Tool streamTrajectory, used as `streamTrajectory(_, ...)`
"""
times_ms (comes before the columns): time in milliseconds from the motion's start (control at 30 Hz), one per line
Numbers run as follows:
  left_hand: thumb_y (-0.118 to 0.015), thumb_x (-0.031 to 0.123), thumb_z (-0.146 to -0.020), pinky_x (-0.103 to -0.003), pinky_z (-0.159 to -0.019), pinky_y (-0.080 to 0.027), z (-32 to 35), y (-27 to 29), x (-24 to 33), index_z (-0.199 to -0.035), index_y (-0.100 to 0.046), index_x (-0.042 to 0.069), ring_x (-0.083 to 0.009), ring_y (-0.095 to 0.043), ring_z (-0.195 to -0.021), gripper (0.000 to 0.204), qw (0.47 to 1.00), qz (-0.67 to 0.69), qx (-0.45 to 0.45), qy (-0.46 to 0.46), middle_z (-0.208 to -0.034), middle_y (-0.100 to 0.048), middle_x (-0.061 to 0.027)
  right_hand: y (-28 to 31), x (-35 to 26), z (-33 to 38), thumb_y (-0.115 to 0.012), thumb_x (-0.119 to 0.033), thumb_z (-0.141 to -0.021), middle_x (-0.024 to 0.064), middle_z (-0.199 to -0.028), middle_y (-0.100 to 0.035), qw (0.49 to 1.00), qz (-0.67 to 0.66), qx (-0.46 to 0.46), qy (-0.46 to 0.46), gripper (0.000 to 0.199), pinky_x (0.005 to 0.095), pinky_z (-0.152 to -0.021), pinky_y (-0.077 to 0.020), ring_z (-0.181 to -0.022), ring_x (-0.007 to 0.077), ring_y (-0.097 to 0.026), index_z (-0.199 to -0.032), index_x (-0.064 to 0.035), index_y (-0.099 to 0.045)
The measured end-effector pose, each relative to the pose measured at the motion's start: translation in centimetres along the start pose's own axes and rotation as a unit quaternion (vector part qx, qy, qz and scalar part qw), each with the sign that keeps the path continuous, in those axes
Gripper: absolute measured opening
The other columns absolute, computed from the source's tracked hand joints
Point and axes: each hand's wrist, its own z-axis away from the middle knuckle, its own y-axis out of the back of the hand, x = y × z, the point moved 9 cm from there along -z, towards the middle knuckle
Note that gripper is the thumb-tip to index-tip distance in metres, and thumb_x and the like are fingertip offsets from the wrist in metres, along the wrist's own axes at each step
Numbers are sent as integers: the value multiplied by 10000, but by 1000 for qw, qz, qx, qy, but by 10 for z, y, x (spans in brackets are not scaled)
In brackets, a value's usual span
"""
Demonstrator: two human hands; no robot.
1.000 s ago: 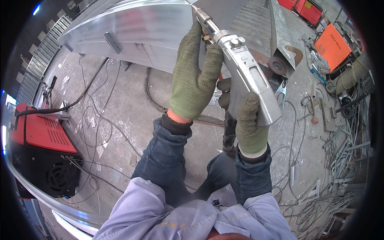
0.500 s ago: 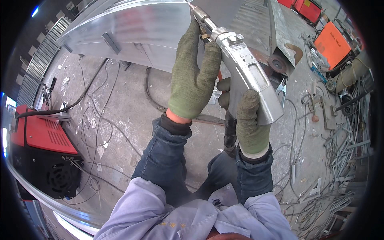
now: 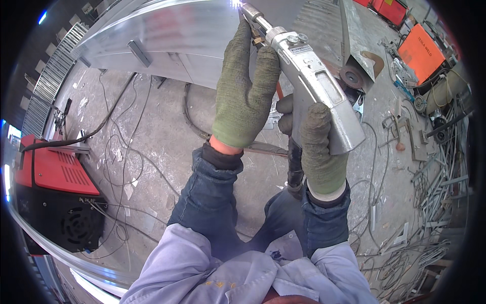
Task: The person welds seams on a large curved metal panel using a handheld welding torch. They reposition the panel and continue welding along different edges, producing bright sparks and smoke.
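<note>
A silver handheld welding gun (image 3: 315,76) slants across the upper middle, its nozzle up against the edge of a shiny sheet-metal piece (image 3: 190,50). A bright bluish-white spark (image 3: 236,3) glows at the nozzle tip. My right hand (image 3: 321,152), in a green-grey glove, is closed round the gun's grip, thumb along its side. My left hand (image 3: 243,96), gloved alike, steadies the front of the gun near a brass fitting (image 3: 257,39). Its fingers point up toward the nozzle, and the fingertips are partly hidden. A thick black hose (image 3: 295,164) hangs below the gun.
A red and black machine (image 3: 61,177) stands at left, with cables (image 3: 121,152) running over the concrete floor. At right are an orange case (image 3: 421,53), a round grey disc (image 3: 351,75) and heaps of metal offcuts (image 3: 440,190). A metal rail (image 3: 61,248) curves along the lower left.
A bright spark has appeared at the nozzle tip. The rear of the gun and my right hand have shifted slightly right and up. My left hand has hardly moved.
</note>
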Motion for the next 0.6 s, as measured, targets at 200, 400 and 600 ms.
streamTrajectory(200,-553,369,-1132,-431,-1147,-469,1,1,-4,-1659,-342,-27,-326,-566,-1380,692,998,52,-3,31,-1473,-547,-239,-2,0,-2,-567,-693,-1050,87,-982,-705,1000,-9,10,4,776,266,-637,-479,-773,128,-638,-1308,35,-631)
streamTrajectory(400,-553,369,-1132,-432,-1160,-458,2,1,-8,-1665,-328,-27,-341,-564,-1388,701,999,40,-8,33,-1487,-536,-249,-2,0,-1,-567,-698,-1048,88,-987,-706,1000,-10,12,0,778,262,-638,-477,-774,126,-637,-1299,36,-632)
streamTrajectory(600,-554,365,-1130,-443,-1193,-423,5,1,-13,-1660,-329,-42,-358,-541,-1418,705,996,61,-11,58,-1519,-524,-270,-3,4,0,-570,-701,-1046,85,-979,-707,1000,-9,15,-4,778,257,-632,-472,-784,121,-636,-1274,39,-645)
